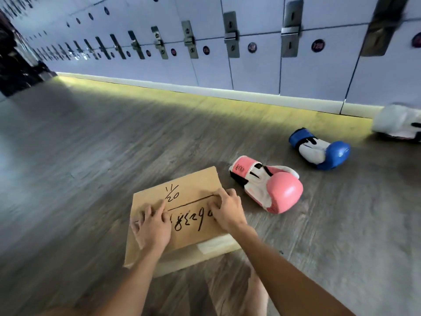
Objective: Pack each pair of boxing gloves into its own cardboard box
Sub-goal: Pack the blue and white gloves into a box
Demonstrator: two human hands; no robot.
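Left hand (151, 226) and right hand (227, 210) both lie on top of the cardboard box (196, 183), fingers bent, tips at the seam between the two top flaps. Cannot tell if the tips hook under a flap edge or only press on it. The flaps lie shut, with black handwriting across them. The box sits on the grey wood-look floor (91, 144), just ahead of the person. A pink-and-white glove (273, 188) lies near the box's right side, not touching it. A blue-and-white glove (323, 153) lies further right. A white glove (398, 124) – blurred – sits at the frame edge by the lockers (250, 65).
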